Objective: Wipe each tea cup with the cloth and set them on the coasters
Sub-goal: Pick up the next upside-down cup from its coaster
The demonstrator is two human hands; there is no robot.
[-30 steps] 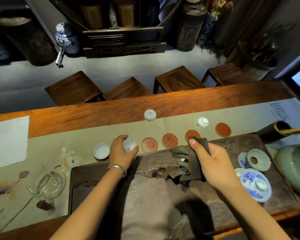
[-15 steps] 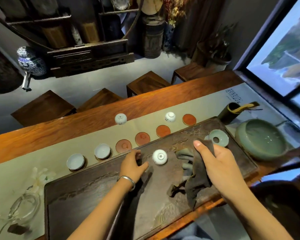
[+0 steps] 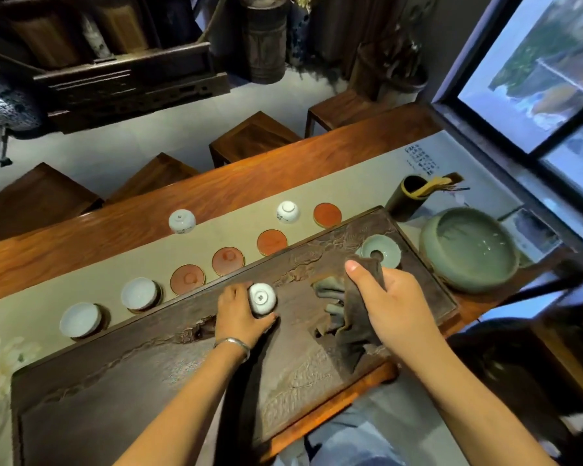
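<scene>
White porcelain tea cup, foot up, now sits in the left hand, fingers curled round it above the dark carved wooden tea tray; a second ago that hand was setting a cup on a coaster. The right hand still pinches the dark brown cloth beside it, not yet touching the cup. Two upright cups already stand on coasters on the tabletop runner; four red round coasters wait bare, and two upturned cups remain. Wiping the third cup looks to come next.
</scene>
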